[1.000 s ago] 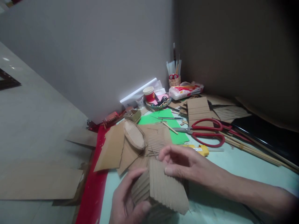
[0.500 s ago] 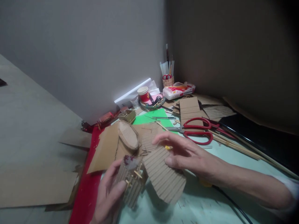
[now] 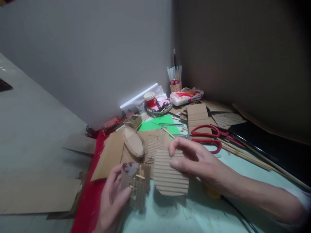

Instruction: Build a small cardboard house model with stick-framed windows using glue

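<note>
Between the thumb and fingers of my left hand (image 3: pixel 113 197) is a small corrugated cardboard model (image 3: pixel 139 191), with short thin sticks on its face and a whitish patch marked dark red at its top. My right hand (image 3: pixel 194 158) pinches a corrugated cardboard piece (image 3: pixel 170 176) with cut lower corners, thumb on the near face. The two cardboard things are close side by side above the pale green table, a narrow gap between them. Behind them, an oval cardboard boat shape (image 3: pixel 133 141) lies on a flat cardboard sheet (image 3: pixel 107 155).
Large red-handled scissors (image 3: pixel 206 129) lie beyond my right hand. Wooden sticks (image 3: pixel 245 153) and a black glossy object (image 3: pixel 267 142) are at the right. At the back stand a red paper cup (image 3: pixel 150 101) and a pen holder (image 3: pixel 176 86). A dark cable (image 3: pixel 239 210) runs below my right forearm.
My right hand has turned the cardboard piece so its ridges run nearly level, lifting its lower end. My left hand has tilted the model more upright. Both still hold their pieces.
</note>
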`<state>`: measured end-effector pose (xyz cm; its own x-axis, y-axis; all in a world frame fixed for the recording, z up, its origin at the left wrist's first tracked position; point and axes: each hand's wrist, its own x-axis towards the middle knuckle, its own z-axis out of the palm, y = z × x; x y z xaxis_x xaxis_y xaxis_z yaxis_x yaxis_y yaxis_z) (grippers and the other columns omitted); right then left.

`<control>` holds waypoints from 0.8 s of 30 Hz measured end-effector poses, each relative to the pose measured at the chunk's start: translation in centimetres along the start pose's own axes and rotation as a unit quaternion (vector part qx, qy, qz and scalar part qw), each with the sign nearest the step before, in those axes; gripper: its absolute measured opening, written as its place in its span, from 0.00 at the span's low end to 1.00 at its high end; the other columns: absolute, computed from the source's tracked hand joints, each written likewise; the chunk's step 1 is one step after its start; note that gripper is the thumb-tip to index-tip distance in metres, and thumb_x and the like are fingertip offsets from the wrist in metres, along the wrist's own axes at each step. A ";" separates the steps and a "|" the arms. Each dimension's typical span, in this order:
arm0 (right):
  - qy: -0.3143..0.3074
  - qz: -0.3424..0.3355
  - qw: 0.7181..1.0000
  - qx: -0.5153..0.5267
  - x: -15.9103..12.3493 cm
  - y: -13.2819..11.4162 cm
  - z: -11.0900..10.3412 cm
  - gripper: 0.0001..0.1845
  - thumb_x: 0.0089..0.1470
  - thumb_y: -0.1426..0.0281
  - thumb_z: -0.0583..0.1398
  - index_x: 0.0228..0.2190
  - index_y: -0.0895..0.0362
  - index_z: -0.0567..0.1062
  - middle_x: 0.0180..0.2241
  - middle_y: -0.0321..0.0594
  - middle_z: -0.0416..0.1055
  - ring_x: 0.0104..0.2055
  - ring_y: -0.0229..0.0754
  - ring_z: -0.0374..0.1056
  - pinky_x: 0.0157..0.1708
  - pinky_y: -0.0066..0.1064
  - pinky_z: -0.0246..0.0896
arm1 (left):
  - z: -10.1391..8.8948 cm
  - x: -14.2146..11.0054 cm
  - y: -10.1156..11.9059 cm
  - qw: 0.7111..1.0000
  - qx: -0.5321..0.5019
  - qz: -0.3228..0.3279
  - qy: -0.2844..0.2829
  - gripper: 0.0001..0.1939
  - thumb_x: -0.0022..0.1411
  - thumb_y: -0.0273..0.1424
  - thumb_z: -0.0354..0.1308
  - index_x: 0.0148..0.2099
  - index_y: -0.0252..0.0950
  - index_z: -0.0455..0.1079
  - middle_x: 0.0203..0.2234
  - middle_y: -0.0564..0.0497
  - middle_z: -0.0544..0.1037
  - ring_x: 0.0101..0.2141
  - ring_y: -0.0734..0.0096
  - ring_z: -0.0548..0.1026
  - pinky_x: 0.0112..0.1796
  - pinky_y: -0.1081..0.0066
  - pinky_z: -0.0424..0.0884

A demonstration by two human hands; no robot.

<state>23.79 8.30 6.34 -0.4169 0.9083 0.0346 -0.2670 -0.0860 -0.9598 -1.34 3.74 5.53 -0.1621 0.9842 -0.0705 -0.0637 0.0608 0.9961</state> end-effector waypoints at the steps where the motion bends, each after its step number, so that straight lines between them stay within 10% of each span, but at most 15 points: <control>1: 0.007 -0.001 1.000 0.001 0.0 0.0 0.0 0.21 0.52 0.58 0.73 0.36 0.52 0.69 0.27 0.29 0.63 0.26 0.35 0.54 0.23 0.25 0.46 | -0.1 0.1 -0.1 1.000 0.001 0.003 0.000 0.27 0.53 0.42 0.73 0.53 0.41 0.72 0.45 0.44 0.85 0.46 0.49 0.83 0.42 0.65 0.76; 14: 0.042 0.005 0.998 0.037 -0.2 0.7 0.1 0.13 0.59 0.58 0.69 0.42 0.47 0.75 0.36 0.35 0.69 0.33 0.39 0.63 0.27 0.25 0.59 | 1.0 -0.9 -0.7 0.991 0.028 0.119 0.050 0.30 0.54 0.36 0.74 0.58 0.43 0.71 0.49 0.49 0.84 0.49 0.64 0.81 0.48 0.76 0.74; 24: 0.013 0.080 0.997 0.008 -1.7 1.3 0.4 0.21 0.58 0.53 0.68 0.51 0.43 0.78 0.42 0.38 0.76 0.41 0.46 0.74 0.34 0.29 0.73 | -0.4 -1.2 -3.6 0.985 0.090 0.135 -0.062 0.32 0.63 0.28 0.66 0.66 0.54 0.66 0.62 0.55 0.75 0.61 0.63 0.73 0.59 0.69 0.70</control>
<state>23.82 6.51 5.13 -0.4326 0.8928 -0.1257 -0.2122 -0.2363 -0.9482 -1.28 2.24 2.05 -0.0270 0.9805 0.1949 0.1425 -0.1892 0.9715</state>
